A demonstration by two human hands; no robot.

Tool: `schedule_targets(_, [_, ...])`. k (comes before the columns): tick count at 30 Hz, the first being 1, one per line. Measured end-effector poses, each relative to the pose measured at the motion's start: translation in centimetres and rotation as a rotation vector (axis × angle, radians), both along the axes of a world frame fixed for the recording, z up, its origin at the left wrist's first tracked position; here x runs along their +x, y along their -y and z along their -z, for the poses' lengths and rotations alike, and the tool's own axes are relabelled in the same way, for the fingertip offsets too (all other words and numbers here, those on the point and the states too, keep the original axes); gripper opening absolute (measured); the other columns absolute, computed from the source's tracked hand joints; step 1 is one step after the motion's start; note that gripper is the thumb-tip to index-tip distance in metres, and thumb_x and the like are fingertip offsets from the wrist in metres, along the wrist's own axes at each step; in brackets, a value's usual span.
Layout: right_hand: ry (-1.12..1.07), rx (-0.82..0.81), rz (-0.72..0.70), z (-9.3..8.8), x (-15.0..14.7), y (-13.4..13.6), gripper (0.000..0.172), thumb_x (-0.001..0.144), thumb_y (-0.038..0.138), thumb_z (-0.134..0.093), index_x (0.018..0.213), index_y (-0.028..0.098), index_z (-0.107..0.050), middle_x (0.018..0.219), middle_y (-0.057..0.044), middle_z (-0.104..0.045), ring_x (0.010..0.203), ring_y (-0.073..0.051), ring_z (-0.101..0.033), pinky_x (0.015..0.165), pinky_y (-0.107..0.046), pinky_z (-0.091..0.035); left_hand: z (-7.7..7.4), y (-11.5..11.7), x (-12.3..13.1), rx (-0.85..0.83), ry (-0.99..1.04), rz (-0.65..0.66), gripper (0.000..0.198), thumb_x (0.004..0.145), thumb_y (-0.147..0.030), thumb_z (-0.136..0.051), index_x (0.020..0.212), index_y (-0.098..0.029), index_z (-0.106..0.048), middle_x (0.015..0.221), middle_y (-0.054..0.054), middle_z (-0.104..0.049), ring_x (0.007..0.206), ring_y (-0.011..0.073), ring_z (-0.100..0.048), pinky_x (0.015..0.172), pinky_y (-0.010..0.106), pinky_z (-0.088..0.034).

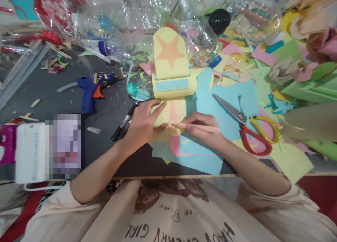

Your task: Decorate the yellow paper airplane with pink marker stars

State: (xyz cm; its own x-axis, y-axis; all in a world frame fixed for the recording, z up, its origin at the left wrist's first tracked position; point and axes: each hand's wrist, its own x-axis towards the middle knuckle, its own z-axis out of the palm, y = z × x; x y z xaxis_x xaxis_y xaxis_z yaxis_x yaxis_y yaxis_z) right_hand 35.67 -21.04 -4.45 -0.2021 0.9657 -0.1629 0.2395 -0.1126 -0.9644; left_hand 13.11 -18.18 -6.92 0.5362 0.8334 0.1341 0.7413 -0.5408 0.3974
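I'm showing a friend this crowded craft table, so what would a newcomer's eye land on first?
Probably the orange paper star on rounded yellow paper, at upper centre. Next might come the red-and-yellow-handled metal scissors, to the right of the right hand, then the blue plastic glue gun on the dark tabletop at left.

paper flap (163, 65): yellow, orange star (170, 49) | pencil (201, 127): pink | glue gun (88, 94): blue | scissors (240, 118): red-yellow handles (243, 138)
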Motion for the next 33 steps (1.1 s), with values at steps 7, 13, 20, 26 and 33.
schedule_targets(7, [0.023,0.035,0.048,0.12,-0.26,-0.01,0.024,0.082,0.040,-0.070,0.070,0.019,-0.068,0.062,0.000,-0.064,0.058,-0.011,-0.054,0.052,-0.025,-0.042,-0.02,-0.05,-0.05,0.012,-0.009,0.006,0.058,0.099,-0.058,-0.042,0.142,-0.020,-0.052,0.131,0.017,-0.058,0.122,0.0315,-0.053,0.095,0.042,-0.042])
schedule_targets(13, [0.047,0.089,-0.045,-0.08,-0.15,0.06,0.023,0.084,0.036,-0.066,0.069,0.018,-0.067,0.062,0.000,-0.063,0.055,-0.010,-0.053,0.050,-0.024,-0.039,-0.05,-0.01,-0.01,0.025,-0.012,0.004,0.056,0.100,-0.057,-0.042,0.141,-0.020,-0.052,0.130,0.018,-0.058,0.121,0.0316,-0.053,0.093,0.041,-0.042])
schedule_targets(20, [0.035,0.066,-0.153,-0.01,0.19,0.09,0.019,0.082,0.029,-0.063,0.067,0.018,-0.066,0.061,0.001,-0.063,0.056,-0.010,-0.054,0.052,-0.024,-0.040,0.00,0.04,0.04,0.078,-0.029,0.018,0.053,0.101,-0.049,-0.044,0.141,-0.016,-0.053,0.129,0.019,-0.059,0.120,0.0324,-0.055,0.092,0.042,-0.042])
schedule_targets(26, [-0.019,0.021,0.092,-0.02,-0.18,0.09,0.020,0.077,0.031,-0.072,0.062,0.020,-0.067,0.057,0.002,-0.063,0.054,-0.011,-0.054,0.050,-0.025,-0.040,0.04,0.00,-0.04,0.103,-0.014,0.029,0.056,0.101,-0.053,-0.040,0.139,-0.014,-0.054,0.128,0.019,-0.060,0.120,0.0311,-0.055,0.092,0.040,-0.042])
schedule_targets(33, [0.019,0.042,0.090,-0.05,-0.38,0.14,0.023,0.080,0.036,-0.071,0.065,0.019,-0.067,0.058,0.001,-0.063,0.055,-0.011,-0.052,0.050,-0.024,-0.040,0.09,0.00,-0.06,0.087,-0.034,0.020,0.056,0.101,-0.054,-0.041,0.141,-0.017,-0.052,0.129,0.018,-0.059,0.120,0.0305,-0.054,0.092,0.040,-0.042])
